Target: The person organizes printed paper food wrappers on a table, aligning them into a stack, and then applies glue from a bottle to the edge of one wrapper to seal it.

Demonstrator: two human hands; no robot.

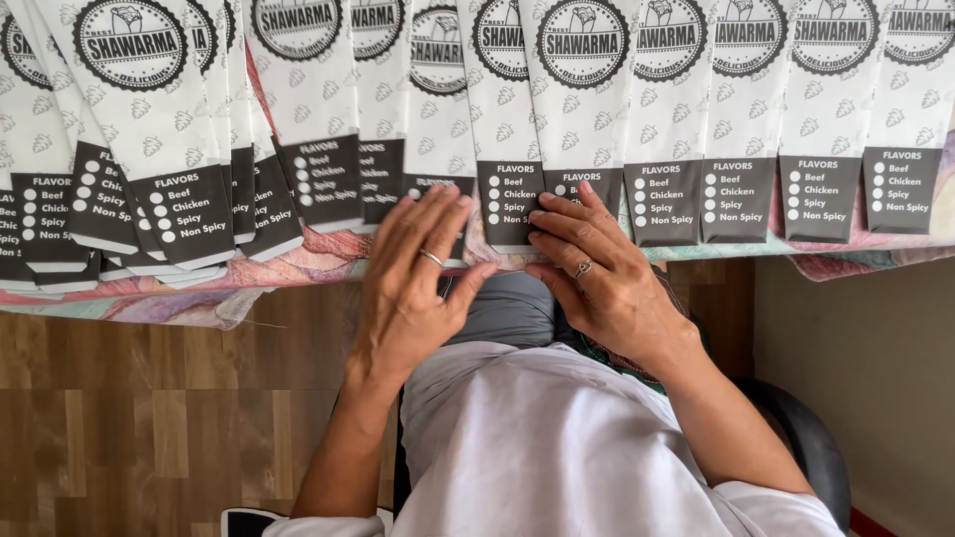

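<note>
A long row of white paper sleeves [662, 129] with round black emblems and black bottom bands lies overlapping along the table's near edge. My left hand [413, 283], with a ring on one finger, rests flat with fingers apart on the lower end of a sleeve [438, 109] near the middle. My right hand [597, 268], also ringed, presses its fingertips on the black band of the neighbouring sleeve [507, 199]. Neither hand grips anything. Part of the sleeve ends is hidden under my fingers.
A patterned pink and teal cloth [149, 298] covers the table under the sleeves. A messier stack of sleeves [119, 189] fans out at the left. Below are my lap in a white garment [557, 447], a wooden floor [129, 428] and a dark chair edge [811, 438].
</note>
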